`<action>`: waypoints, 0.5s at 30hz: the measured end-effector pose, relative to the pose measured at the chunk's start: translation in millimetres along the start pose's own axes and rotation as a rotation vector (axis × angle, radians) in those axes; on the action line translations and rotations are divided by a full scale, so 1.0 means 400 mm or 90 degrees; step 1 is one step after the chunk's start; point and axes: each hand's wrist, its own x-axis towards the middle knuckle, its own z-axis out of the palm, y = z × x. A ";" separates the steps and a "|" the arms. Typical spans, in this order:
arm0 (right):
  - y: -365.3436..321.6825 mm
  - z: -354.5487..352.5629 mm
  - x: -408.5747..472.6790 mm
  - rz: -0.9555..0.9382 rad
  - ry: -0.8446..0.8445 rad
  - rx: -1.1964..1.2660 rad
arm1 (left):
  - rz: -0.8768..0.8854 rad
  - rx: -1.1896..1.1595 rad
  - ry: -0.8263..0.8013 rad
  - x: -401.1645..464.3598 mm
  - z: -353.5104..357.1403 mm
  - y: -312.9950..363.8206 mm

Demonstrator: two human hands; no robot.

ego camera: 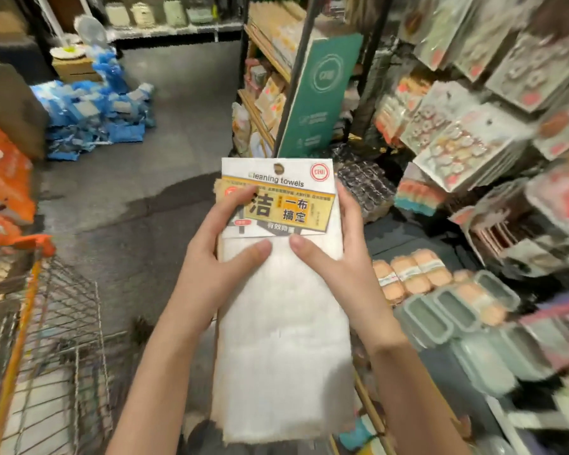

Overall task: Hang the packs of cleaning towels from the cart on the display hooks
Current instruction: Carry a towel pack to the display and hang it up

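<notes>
A pack of white cleaning towels (283,339) hangs upright in front of me, topped by a white and yellow card header with a round hanging hole near its upper edge. My left hand (217,261) grips the pack's left side, thumb across the front and fingers on the header. My right hand (335,257) grips the right side, thumb on the front below the header. The wire cart (46,339) with an orange handle stands at the lower left. Display racks with hanging packs (493,126) fill the right side; their hooks are hidden behind the goods.
A green sign panel (316,93) leans on a dark shelf post ahead. Blue packages (92,110) lie piled on the grey floor at the back left. Orange bags (4,192) sit at the left. Green-lidded containers (457,316) and sponges line the lower right shelf.
</notes>
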 end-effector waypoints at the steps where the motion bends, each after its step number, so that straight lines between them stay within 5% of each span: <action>1: -0.004 -0.040 -0.016 -0.003 0.025 -0.003 | 0.004 -0.011 -0.022 0.004 0.041 0.003; 15: -0.042 -0.488 -0.281 -0.043 0.371 -0.040 | 0.031 -0.110 -0.349 -0.012 0.565 0.033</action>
